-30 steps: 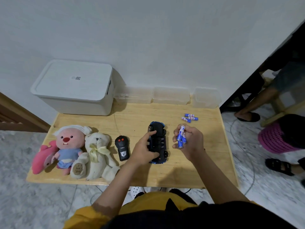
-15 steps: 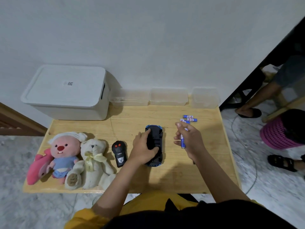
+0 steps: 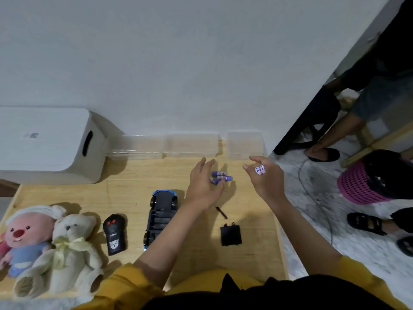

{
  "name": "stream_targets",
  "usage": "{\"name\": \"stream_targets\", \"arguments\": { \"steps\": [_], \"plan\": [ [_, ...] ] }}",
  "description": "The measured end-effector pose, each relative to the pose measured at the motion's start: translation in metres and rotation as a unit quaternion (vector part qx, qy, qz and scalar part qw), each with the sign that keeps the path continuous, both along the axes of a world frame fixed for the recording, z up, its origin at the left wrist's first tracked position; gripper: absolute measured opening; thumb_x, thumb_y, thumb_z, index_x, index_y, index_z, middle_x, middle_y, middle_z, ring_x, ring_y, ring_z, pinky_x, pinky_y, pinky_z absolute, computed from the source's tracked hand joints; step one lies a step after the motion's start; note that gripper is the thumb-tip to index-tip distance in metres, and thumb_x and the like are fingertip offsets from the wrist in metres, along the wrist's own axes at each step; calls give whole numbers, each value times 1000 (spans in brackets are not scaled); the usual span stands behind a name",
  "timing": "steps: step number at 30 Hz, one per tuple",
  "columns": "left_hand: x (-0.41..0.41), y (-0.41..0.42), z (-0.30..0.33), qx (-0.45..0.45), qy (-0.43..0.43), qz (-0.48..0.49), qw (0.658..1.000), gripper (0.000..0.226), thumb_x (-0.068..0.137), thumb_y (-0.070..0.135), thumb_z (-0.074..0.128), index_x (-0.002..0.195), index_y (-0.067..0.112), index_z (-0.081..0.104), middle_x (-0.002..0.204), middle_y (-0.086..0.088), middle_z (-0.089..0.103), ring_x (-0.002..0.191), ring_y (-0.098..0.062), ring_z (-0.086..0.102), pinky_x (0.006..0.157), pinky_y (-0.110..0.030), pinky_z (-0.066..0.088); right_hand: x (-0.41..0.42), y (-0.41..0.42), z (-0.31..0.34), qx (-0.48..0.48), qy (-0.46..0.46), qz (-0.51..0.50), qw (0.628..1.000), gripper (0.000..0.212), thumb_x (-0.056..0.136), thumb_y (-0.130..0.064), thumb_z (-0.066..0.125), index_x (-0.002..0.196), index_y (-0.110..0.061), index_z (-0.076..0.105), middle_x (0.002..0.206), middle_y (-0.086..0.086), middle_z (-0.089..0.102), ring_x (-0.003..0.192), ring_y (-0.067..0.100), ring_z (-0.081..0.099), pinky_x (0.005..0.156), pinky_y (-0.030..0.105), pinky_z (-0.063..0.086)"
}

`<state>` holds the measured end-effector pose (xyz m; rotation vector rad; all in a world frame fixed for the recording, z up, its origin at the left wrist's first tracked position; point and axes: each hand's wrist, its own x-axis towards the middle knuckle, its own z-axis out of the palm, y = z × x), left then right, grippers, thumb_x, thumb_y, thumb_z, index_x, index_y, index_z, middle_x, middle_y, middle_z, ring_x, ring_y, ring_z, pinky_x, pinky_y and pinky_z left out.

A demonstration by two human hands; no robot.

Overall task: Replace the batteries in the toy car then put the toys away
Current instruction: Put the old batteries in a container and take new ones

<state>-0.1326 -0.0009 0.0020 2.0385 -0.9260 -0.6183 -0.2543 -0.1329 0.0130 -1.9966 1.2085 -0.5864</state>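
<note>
The blue toy car lies upside down on the wooden table, its battery bay uncovered. The black battery cover and a small dark screwdriver lie to its right. My left hand hovers open, fingers spread, right over three loose blue batteries on the table. My right hand is raised near the far right clear box and is closed on several batteries, whose white ends show between the fingers. A black remote control lies left of the car.
A white lidded storage bin stands at the back left. Two more clear boxes line the wall. A pink plush and a cream teddy bear sit at the front left. Other people's legs and a pink basket are on the right floor.
My left hand let go of the car and reached right to the loose batteries. My right hand rose toward the far right clear box with its batteries. The view shifted right.
</note>
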Motion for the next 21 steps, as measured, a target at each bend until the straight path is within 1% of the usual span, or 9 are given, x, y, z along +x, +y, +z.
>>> {"name": "stream_targets", "arguments": {
  "steps": [2, 4, 5, 7, 10, 13, 17, 19, 21],
  "plan": [
    [-1, -25, -4, -6, -13, -7, 1000, 63, 87, 25, 62, 143, 20, 33, 156, -2, 16, 143, -17, 12, 108, -23, 27, -4, -25, -7, 3, -9, 21, 1000, 39, 82, -23, 70, 120, -18, 62, 111, -4, 70, 106, 10, 62, 81, 13, 38],
    [-1, -49, -8, -16, -24, -15, 999, 62, 86, 21, 62, 142, 17, 35, 156, -2, 17, 144, -18, 13, 100, -12, 35, -5, -49, -15, 1, 0, 41, 999, 47, 83, -22, 69, 128, -22, 56, 123, -6, 64, 114, 9, 58, 86, 17, 40],
    [1, -60, -12, -19, -33, -19, 999, 63, 85, 20, 63, 142, 15, 36, 156, -3, 18, 144, -19, 14, 100, -11, 35, -5, -61, -19, -5, 21, 50, 999, 49, 84, -24, 68, 131, -25, 53, 128, -8, 61, 115, 11, 57, 85, 19, 42],
    [4, -81, -19, -13, -64, -34, 997, 65, 84, 22, 65, 142, 12, 36, 156, -6, 19, 143, -22, 16, 112, -29, 28, -2, -83, -25, -8, 71, 64, 995, 51, 85, -28, 66, 133, -32, 50, 136, -12, 54, 120, 11, 54, 87, 23, 43],
    [12, -106, -31, 10, -100, -59, 993, 65, 85, 25, 64, 142, 15, 36, 157, -3, 18, 143, -19, 18, 115, -47, 18, 5, -107, -33, 2, 111, 104, 988, 51, 86, -28, 64, 133, -38, 48, 146, -20, 38, 127, 3, 45, 91, 21, 38],
    [19, -124, -42, 33, -133, -78, 988, 63, 85, 21, 63, 142, 18, 37, 158, 0, 16, 144, -18, 17, 113, -55, 10, 6, -118, -43, -25, 141, 146, 979, 46, 87, -30, 62, 130, -42, 50, 147, -23, 33, 121, 1, 50, 85, 18, 38],
    [24, -135, -58, 45, -163, -66, 983, 60, 83, 15, 66, 139, 17, 44, 156, -1, 22, 144, -20, 20, 116, -43, 2, 3, -121, -60, -73, 128, 160, 976, 41, 90, -28, 60, 129, -38, 53, 147, -19, 35, 103, 6, 63, 77, 25, 52],
    [25, -137, -64, 27, -185, -59, 980, 56, 80, 14, 70, 133, 14, 51, 152, -6, 32, 140, -26, 30, 116, -48, 11, 3, -119, -69, -113, 94, 162, 976, 41, 88, -23, 64, 127, -31, 57, 144, -13, 42, 97, 12, 67, 67, 32, 57],
    [26, -136, -69, 13, -213, -64, 975, 51, 77, 13, 72, 125, 10, 57, 145, -11, 42, 133, -32, 41, 110, -57, 27, 2, -117, -74, -142, 69, 163, 974, 41, 85, -19, 67, 124, -26, 60, 141, -7, 48, 88, 16, 71, 57, 34, 58]
  ]
}}
